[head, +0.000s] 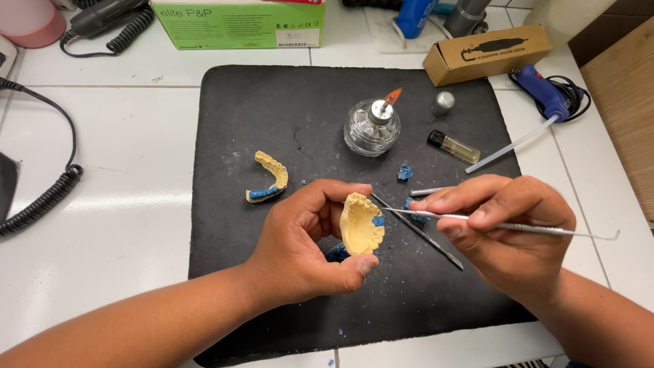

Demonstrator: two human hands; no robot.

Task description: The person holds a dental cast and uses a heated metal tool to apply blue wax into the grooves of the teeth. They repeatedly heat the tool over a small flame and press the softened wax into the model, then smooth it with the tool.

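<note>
The left hand gripped a yellow dental cast above the black mat on the white surface. The right hand pinched a thin metal instrument, its tip touching the cast's blue wax patch. A lit spirit lamp stood behind.

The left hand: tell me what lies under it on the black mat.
Under the left hand, a blue wax piece peeks out on the black mat, below the yellow dental cast it holds. The rest of the piece is covered by the hand.
</note>
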